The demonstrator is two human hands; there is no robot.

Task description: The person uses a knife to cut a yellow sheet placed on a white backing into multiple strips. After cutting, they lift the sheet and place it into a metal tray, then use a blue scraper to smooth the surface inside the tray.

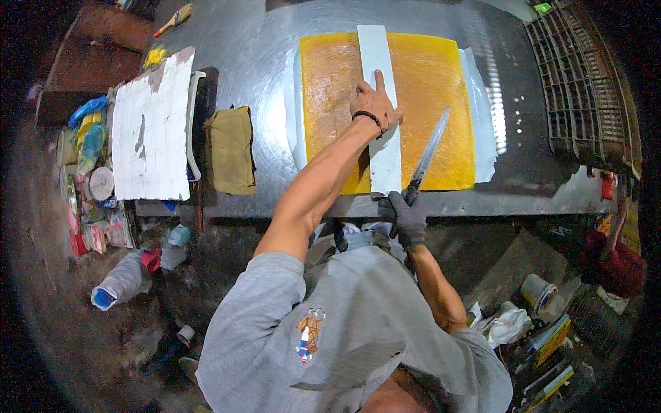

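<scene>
A translucent amber-yellow sheet [434, 76] lies flat on the metal table, over a pale blue-white sheet [485, 131] that shows past its left and right sides. Across the amber sheet, from far edge to near edge, runs a flat white strip [387, 162] like a straightedge. My bare left hand [374, 104], with a dark beaded bracelet at the wrist, presses down on the strip, fingers spread. At the table's near edge my right hand [411, 219], in a grey glove, grips a long-bladed knife [431, 150]. Its blade points away from me over the sheet, right of the strip.
Left on the table [255, 41] are a white worn board [151, 127], a folded olive cloth [232, 150] and a paintbrush [176, 18]. A dark grid rack [575, 82] stands at the right. Below lie a wrapped roll [120, 281] and a bucket [537, 290].
</scene>
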